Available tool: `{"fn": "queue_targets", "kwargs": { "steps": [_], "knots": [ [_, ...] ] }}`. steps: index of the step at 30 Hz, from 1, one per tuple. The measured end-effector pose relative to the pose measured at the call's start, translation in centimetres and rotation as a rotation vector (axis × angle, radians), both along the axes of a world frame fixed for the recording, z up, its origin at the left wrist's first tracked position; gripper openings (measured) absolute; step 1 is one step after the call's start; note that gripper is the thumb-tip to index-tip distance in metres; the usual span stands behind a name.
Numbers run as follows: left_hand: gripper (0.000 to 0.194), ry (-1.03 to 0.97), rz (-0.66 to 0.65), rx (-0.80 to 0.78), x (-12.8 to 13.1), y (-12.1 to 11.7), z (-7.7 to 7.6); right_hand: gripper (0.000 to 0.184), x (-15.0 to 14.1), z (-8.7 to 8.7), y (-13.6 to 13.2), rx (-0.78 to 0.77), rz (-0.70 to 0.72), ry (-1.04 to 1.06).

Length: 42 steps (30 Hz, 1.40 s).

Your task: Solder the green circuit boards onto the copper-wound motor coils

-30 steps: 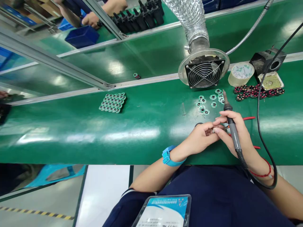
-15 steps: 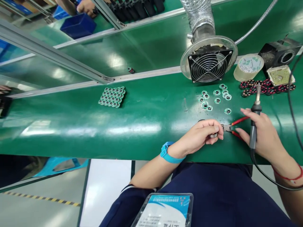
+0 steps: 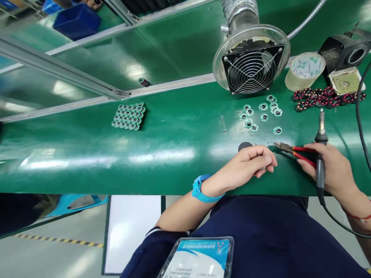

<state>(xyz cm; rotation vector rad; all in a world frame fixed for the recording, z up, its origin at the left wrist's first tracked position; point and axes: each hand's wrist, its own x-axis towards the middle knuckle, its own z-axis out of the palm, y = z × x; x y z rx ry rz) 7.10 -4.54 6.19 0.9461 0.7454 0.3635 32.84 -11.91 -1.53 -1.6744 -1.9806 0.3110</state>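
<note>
Green table [image 3: 87,162]: fume extractor fan [image 3: 251,69] at far edge, foil duct [image 3: 240,9] rising from it. To its right, clear tape roll [image 3: 305,71], black iron holder [image 3: 342,52], sponge tray [image 3: 346,81], row of red-black ring coils [image 3: 315,98]. Loose round green PCBs [image 3: 263,112] mid-table, tight grid of small round boards [image 3: 129,116] further left. Aluminium rail [image 3: 55,67] along far side, blue bin [image 3: 77,22] beyond it. ID badge [image 3: 198,258] hangs below near edge.

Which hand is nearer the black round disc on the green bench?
Left: the left hand lies at the near edge of the black disc; the right hand is well to its right.
</note>
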Motion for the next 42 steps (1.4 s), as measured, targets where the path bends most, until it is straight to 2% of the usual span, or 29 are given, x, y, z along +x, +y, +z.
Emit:
{"fn": "queue_targets", "kwargs": {
  "steps": [3, 6, 11, 21, 26, 31, 37, 42],
  "knots": [
    [0.018, 0.021, -0.012, 0.053, 0.0, 0.0, 0.3, 0.062, -0.1, 0.5, -0.5, 0.004, -0.02, 0.175],
    [0.017, 0.049, -0.028, 0.091, -0.1, 0.0, 0.4, 0.057, -0.6, 1.2, -0.9, -0.002, 0.061, 0.258],
    [0.018, 0.072, -0.043, 0.119, 0.0, -0.2, 0.4, 0.047, -1.2, 1.9, -0.9, -0.06, 0.2, 0.162],
    [0.02, 0.103, -0.037, 0.112, 0.1, -0.5, 0.4, 0.037, -1.3, 2.4, -0.5, 0.06, 0.295, 0.086],
    [0.02, 0.052, -0.039, 0.092, 0.0, -0.5, 0.2, 0.036, -1.5, 2.6, -0.5, 0.099, 0.266, 0.067],
    [0.024, 0.006, -0.035, 0.073, 0.0, -0.4, 0.3, 0.043, -1.1, 2.0, -0.7, 0.022, 0.198, 0.106],
    [0.026, 0.018, -0.075, 0.084, 0.2, -0.5, 0.3, 0.046, -1.0, 1.8, -0.7, 0.038, 0.254, 0.109],
    [0.026, 0.022, -0.074, 0.085, 0.2, -0.6, 0.2, 0.039, -1.3, 2.2, -0.6, 0.072, 0.282, 0.08]
  ]
}}
